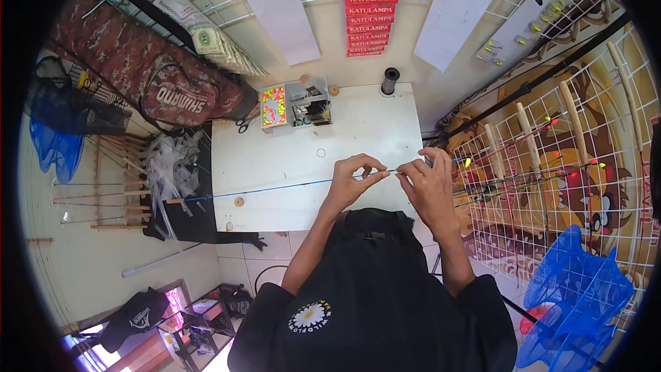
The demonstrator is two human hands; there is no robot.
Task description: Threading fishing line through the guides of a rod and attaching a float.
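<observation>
Blue rod near tan disc.

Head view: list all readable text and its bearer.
I won't copy words; lettering stands on:
Red packets: white letters
Camouflage bag: white letters
Black garment: letters around a flower
Dark cloth, lower left: white letters
Patterned wall, right: partial red letters
Pale packets, upper left: too small

Left hand: pinches the blue rod, thumb to forefinger
Right hand: pinches it just beside the left
Blue rod: stretches leftward from the left hand, over the white table
Brown disc: left of the left hand
Black cylinder: beyond both hands
</observation>
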